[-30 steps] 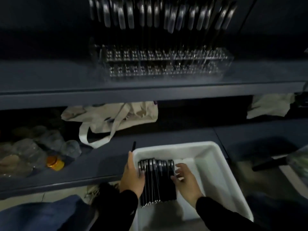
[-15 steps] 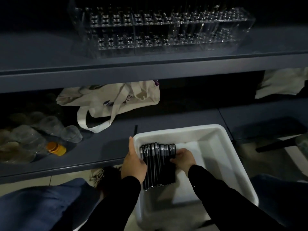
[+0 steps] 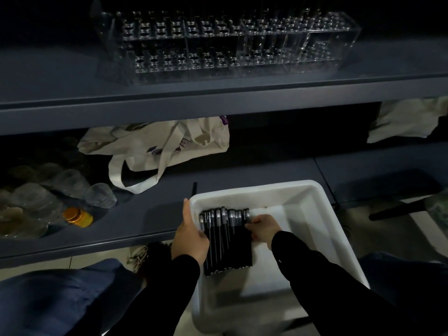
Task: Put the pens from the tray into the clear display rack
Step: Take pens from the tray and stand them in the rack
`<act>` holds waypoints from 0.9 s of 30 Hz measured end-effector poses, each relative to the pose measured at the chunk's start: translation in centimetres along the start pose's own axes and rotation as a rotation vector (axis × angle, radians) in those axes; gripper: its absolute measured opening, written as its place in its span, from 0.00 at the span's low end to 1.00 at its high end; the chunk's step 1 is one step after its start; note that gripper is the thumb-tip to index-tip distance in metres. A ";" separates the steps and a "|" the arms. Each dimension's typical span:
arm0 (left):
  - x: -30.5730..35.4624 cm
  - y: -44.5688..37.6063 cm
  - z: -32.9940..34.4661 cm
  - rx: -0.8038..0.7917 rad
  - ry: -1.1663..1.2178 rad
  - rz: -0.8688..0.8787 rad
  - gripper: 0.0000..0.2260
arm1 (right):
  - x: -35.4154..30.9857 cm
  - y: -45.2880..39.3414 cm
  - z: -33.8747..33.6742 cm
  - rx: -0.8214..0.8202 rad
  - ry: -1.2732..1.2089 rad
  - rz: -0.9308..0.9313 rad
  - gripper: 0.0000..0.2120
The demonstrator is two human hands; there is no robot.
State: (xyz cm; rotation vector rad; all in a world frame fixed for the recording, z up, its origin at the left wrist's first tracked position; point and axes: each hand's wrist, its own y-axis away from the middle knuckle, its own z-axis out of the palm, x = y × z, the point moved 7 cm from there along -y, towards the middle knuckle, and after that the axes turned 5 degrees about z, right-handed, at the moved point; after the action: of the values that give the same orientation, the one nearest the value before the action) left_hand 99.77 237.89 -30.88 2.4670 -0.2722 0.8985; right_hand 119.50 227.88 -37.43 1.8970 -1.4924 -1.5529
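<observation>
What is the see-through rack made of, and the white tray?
The rack looks like clear, glossy hard plastic, maybe acrylic: you see through its walls, and the edges glint. The tray looks like smooth, matte white plastic with rounded corners.

— Where's the camera looking from?
— Head-worn, one view only: facing forward and down, close over the white tray (image 3: pixel 322 202), with the clear display rack (image 3: pixel 228 42) farther off on the upper shelf (image 3: pixel 169 103).
</observation>
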 end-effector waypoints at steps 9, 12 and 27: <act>2.1 1.3 -2.0 0.088 -0.048 0.173 0.37 | -1.4 5.4 -2.9 -0.004 -0.012 -0.250 0.10; 4.4 2.9 -4.7 0.179 0.014 0.281 0.35 | -4.9 9.0 -5.6 -0.006 -0.158 -0.354 0.07; 20.3 1.7 -25.3 0.578 0.180 0.689 0.32 | -33.2 28.2 -28.8 0.673 -0.159 -1.206 0.27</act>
State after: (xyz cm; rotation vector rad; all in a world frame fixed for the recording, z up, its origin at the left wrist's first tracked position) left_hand 100.80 249.13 -0.37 2.8131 -0.9507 1.6641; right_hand 132.33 232.07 13.00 3.5531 -0.9338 -1.6836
